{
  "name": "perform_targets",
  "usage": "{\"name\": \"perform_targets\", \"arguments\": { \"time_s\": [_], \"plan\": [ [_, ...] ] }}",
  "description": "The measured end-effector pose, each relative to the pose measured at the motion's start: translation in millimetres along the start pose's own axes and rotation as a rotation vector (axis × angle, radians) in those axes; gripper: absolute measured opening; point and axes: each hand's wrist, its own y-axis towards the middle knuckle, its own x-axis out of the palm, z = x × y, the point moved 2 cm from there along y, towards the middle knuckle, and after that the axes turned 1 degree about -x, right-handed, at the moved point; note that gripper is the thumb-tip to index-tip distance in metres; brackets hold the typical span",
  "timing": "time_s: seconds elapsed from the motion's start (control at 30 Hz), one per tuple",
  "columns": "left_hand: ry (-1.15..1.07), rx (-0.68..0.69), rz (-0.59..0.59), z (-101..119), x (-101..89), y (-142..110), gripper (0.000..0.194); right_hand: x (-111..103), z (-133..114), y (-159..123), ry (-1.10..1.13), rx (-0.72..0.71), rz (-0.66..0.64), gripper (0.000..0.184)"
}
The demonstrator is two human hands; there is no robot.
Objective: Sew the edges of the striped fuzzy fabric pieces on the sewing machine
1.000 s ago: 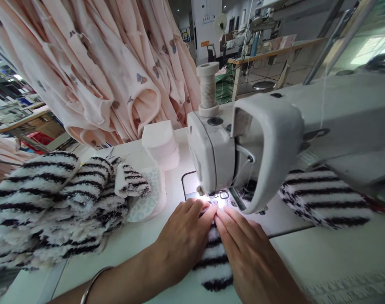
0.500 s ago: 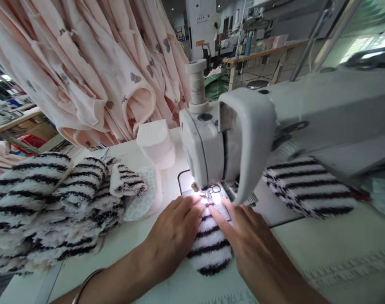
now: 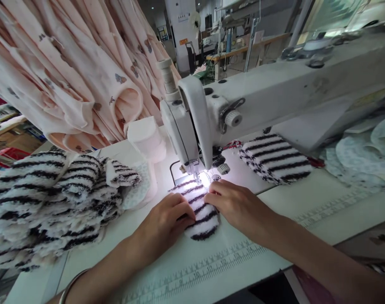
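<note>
Two bare hands, one left hand (image 3: 162,226), one right hand (image 3: 239,207); one white industrial sewing machine (image 3: 274,97); one cream thread spool (image 3: 167,76); one white foam block (image 3: 146,139); one thin metal bangle (image 3: 72,285); one printed measuring scale (image 3: 205,270); one round black-and-white striped fleece piece (image 3: 201,215); one second striped fleece piece (image 3: 274,158); one heap of striped fleece pieces (image 3: 53,202), number unclear

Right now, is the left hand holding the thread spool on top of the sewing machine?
No, the left hand lies flat on the black-and-white striped plush piece, well away from the thread spool.
</note>
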Motion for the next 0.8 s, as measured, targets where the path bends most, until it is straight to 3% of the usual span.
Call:
{"name": "perform_targets", "arguments": {
  "time_s": [0.23,0.47,0.57,0.67,0.8],
  "plan": [
    [0.005,-0.002,0.067,2,-5.3,4,0.009,1,4,3,0.012,0.018,0.055,0.027],
    [0.019,0.048,0.001,-5,3.3,-1,0.013,4,-2,-11,-0.003,0.02,0.044,0.03],
    [0.019,0.056,0.017,-3,2.8,-4,0.014,0,-9,-20,0.005,0.037,0.052,0.041],
    [0.056,0.085,0.036,2,-0.4,-3,0.013,-5,-24,-30,-0.032,0.027,0.182,0.049],
    [0.035,0.159,0.059,11,-6.6,2,0.015,5,-54,-47,-0.267,-0.014,0.367,0.041]
  ]
}}
